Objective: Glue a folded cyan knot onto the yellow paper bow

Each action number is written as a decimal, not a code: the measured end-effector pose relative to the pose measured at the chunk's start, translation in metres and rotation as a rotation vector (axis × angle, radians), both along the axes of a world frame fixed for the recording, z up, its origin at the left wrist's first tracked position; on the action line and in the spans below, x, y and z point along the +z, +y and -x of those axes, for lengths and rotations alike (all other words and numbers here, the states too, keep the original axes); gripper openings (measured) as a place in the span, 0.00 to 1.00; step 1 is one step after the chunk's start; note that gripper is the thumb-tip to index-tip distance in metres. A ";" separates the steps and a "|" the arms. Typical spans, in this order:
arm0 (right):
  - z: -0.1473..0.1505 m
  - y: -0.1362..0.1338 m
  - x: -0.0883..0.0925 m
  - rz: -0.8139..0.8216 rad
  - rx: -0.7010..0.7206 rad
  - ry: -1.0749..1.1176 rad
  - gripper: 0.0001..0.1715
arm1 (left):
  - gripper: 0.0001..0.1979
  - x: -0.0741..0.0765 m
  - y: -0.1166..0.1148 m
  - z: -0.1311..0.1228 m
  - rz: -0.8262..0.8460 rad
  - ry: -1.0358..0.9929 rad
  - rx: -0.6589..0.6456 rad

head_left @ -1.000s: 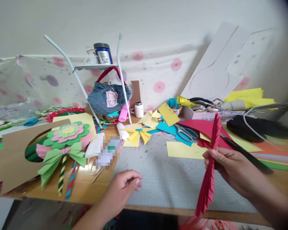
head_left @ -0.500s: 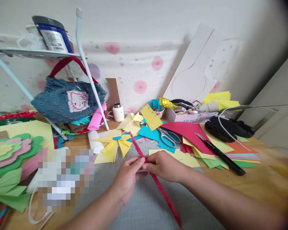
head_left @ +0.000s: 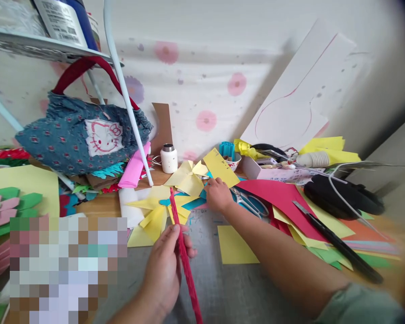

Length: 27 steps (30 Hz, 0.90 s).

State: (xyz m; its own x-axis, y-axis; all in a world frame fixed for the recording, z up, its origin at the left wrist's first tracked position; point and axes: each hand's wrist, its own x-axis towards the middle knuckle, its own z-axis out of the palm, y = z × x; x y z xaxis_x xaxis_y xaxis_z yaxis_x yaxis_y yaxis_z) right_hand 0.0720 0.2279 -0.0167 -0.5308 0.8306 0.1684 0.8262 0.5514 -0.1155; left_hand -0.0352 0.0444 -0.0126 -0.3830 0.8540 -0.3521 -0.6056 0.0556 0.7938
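My left hand (head_left: 165,263), low in the middle, is closed round a long thin red paper-wrapped stick (head_left: 185,261). The stick slants from the yellow paper bow down past the lower edge of the view. Further off, my right hand (head_left: 218,195) reaches among the paper pieces, its fingers curled together. Something small and silvery shows at its fingertips, too little to name. Beside it lie a yellow card (head_left: 220,165) with writing and blue paper (head_left: 197,200). Scissors (head_left: 249,202) rest just right of my wrist. The yellow bow (head_left: 155,211) has a blue centre.
A grey cutting mat (head_left: 209,288) covers the front of the table. To the right are red paper (head_left: 273,193), a black-handled cutter (head_left: 340,243) and a black case (head_left: 340,195). A denim bag (head_left: 67,130) hangs by the rack at left, near a white bottle (head_left: 169,159).
My right hand has let go of the red stick and moved forward to the papers. My left hand keeps the stick, now lower and further left. The view has shifted closer.
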 end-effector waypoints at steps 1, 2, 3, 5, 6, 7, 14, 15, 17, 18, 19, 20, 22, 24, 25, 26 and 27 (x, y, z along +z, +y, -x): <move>0.008 0.006 0.000 0.010 -0.006 -0.002 0.18 | 0.19 0.000 0.000 0.001 0.004 -0.001 0.004; 0.016 0.012 0.001 0.029 -0.005 -0.001 0.19 | 0.19 -0.001 0.001 0.002 0.009 0.002 0.005; 0.025 0.017 0.001 0.055 0.005 0.003 0.19 | 0.19 -0.002 0.001 0.003 0.013 0.008 0.006; 0.041 0.022 0.003 0.116 0.052 0.025 0.19 | 0.20 -0.003 0.002 0.005 0.022 0.020 0.005; 0.049 0.022 0.003 0.145 0.085 0.043 0.18 | 0.20 -0.004 0.002 0.006 0.027 0.026 0.007; 0.055 0.022 0.003 0.169 0.119 0.065 0.18 | 0.20 -0.005 0.002 0.006 0.031 0.031 0.008; 0.036 0.037 0.012 0.159 0.091 0.145 0.18 | 0.19 -0.004 0.001 0.007 0.038 0.049 0.046; 0.027 0.040 0.014 0.160 0.079 0.129 0.18 | 0.19 -0.004 0.001 0.006 0.037 0.055 0.042; 0.012 0.044 0.015 0.185 0.105 0.082 0.17 | 0.19 -0.003 0.000 0.005 0.028 0.070 0.028; 0.008 0.043 0.015 0.200 0.130 0.057 0.17 | 0.20 -0.003 0.000 0.005 0.024 0.076 0.017; 0.007 0.041 0.014 0.213 0.156 0.036 0.17 | 0.20 -0.004 0.000 0.004 0.020 0.079 0.003; 0.007 0.037 0.012 0.219 0.173 0.022 0.17 | 0.20 -0.004 0.000 0.003 0.017 0.077 -0.012; 0.014 0.029 0.007 0.219 0.176 0.018 0.18 | 0.21 -0.003 0.000 0.003 0.015 0.070 -0.039; 0.023 0.020 0.004 0.218 0.145 0.056 0.18 | 0.23 -0.001 -0.001 0.002 0.007 0.059 -0.059; 0.027 0.017 0.004 0.223 0.128 0.091 0.18 | 0.23 0.000 -0.001 0.003 -0.005 0.056 -0.073; 0.030 0.014 0.005 0.231 0.113 0.136 0.19 | 0.22 0.001 -0.001 0.003 -0.022 0.055 -0.094; 0.031 0.011 0.008 0.244 0.104 0.190 0.19 | 0.21 0.003 -0.001 0.003 -0.041 0.057 -0.115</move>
